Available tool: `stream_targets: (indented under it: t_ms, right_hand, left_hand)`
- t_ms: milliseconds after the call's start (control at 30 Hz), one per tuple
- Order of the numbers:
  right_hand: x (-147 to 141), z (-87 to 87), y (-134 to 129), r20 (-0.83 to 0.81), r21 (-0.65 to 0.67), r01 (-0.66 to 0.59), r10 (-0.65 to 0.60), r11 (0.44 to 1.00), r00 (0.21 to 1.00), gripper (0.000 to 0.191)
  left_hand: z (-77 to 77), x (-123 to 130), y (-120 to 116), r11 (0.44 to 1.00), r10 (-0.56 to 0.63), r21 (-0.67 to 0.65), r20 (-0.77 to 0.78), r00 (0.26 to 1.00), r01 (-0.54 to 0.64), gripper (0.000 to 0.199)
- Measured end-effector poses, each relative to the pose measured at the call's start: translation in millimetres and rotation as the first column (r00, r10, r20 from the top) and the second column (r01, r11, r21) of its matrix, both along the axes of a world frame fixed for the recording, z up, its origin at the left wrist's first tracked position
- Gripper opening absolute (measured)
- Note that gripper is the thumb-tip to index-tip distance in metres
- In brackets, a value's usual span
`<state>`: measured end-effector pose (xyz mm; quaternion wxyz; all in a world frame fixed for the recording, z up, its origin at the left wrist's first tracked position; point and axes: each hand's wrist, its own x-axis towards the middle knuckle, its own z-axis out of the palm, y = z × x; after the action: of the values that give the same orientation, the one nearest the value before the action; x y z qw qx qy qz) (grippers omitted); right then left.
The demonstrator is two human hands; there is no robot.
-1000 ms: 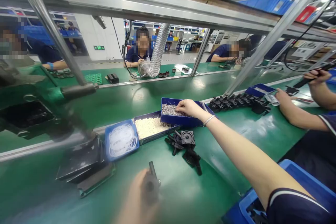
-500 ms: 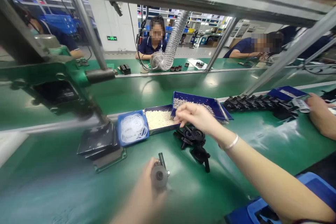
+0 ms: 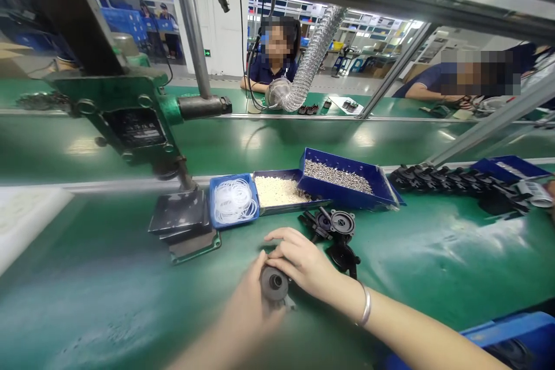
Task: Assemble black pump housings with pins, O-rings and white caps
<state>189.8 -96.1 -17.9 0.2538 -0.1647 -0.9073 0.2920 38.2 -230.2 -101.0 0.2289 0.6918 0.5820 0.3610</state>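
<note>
Resting in left hand (image 3: 248, 300), head view: dark-grey round plastic housing (image 3: 274, 284), over green bench (image 3: 143, 306), clasped by curled fingers. Right hand (image 3: 301, 257) fingers bent at far edge; pinch cannot be told. Judged light, stiff, smooth; best held by sides.

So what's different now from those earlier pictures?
The right hand was in the dark blue tray of small metal pieces. It has come back toward the person, to the round dark part in the left hand. I can't see whether it brought a piece along. The left hand still holds its part, and the trays and the black parts stayed put.
</note>
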Motion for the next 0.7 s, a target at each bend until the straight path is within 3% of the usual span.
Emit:
stream_targets:
  t_ms: [100, 167, 233, 267, 333, 367, 400, 433, 500, 567, 700]
  right_hand:
    - [4, 8.6, 1, 0.116, 0.322, -0.172, 0.141, 0.931, 0.983, 0.012]
    - [7, 18.0, 5, 0.210, 0.438, -0.253, 0.175, 0.862, 0.962, 0.019]
    - [13, 31.8, 17, 0.204, 0.500, -0.227, 0.141, 0.836, 0.969, 0.029]
    - [18, 40.1, 28, 0.135, 0.525, -0.133, 0.071, 0.841, 0.988, 0.032]
    - [27, 57.6, 61, -0.050, 0.510, 0.193, -0.195, 0.838, 0.980, 0.033]
    - [33, 65.6, 82, -0.101, 0.465, 0.378, -0.376, 0.801, 0.921, 0.030]
    - [38, 72.4, 104, -0.038, 0.414, 0.503, -0.538, 0.759, 0.842, 0.027]
    - [44, 77.5, 126, 0.135, 0.374, 0.559, -0.639, 0.740, 0.757, 0.024]
    - [54, 82.0, 164, 0.315, 0.325, 0.548, -0.635, 0.771, 0.706, 0.016]
    - [62, 79.1, 188, 0.440, 0.264, 0.507, -0.570, 0.820, 0.694, 0.028]
    - [71, 61.7, 200, 0.513, 0.176, 0.465, -0.484, 0.867, 0.709, 0.035]
  left_hand:
    - [-0.9, 1, 1, 1.000, -0.011, 0.016, 0.015, 1.000, 0.011, 0.088]
    - [-0.1, 1, 1, 1.000, -0.009, 0.019, 0.042, 0.999, 0.008, 0.087]
    - [2.9, 1, 2, 1.000, -0.001, 0.012, 0.077, 0.997, 0.000, 0.086]
    - [5.4, 1, 3, 1.000, 0.003, 0.010, 0.095, 0.995, -0.004, 0.085]
    - [12.4, 1, 4, 1.000, 0.006, 0.006, 0.130, 0.991, -0.006, 0.083]
    - [16.5, 1, 5, 1.000, 0.007, 0.003, 0.145, 0.989, -0.007, 0.081]
    - [20.8, 1, 5, 1.000, 0.007, 0.000, 0.157, 0.988, -0.007, 0.078]
    - [24.8, 2, 6, 1.000, 0.003, 0.000, 0.167, 0.986, -0.003, 0.076]
    - [30.8, 3, 6, 1.000, -0.011, 0.018, 0.185, 0.983, 0.008, 0.071]
    - [33.5, 4, 7, 0.998, -0.023, 0.056, 0.198, 0.980, 0.012, 0.070]
    - [32.7, 4, 10, 0.993, -0.049, 0.117, 0.164, 0.985, 0.030, 0.070]
